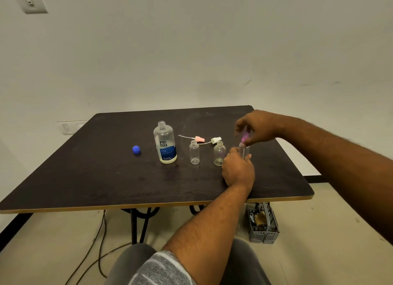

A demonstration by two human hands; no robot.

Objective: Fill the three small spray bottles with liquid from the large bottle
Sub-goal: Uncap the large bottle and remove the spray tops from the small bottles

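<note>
The large clear bottle point(165, 143) with a blue label stands uncapped on the dark table point(106, 178), liquid low in it. Its blue cap point(136, 149) lies to the left. Two small clear bottles point(194, 152) point(219, 153) stand open to its right. Behind them lie a pink spray head point(199, 138) and a white spray head point(216, 139) with thin tubes. My left hand point(238, 170) grips the third small bottle point(246, 150), mostly hidden. My right hand point(257, 127) pinches a purple spray head point(244, 138) just above that bottle, its tube reaching down into it.
A grey plastic basket point(263, 223) with odds and ends sits on the floor under the table's right front corner. Cables point(100, 242) trail on the floor at the left. The table's front edge has a pale rim.
</note>
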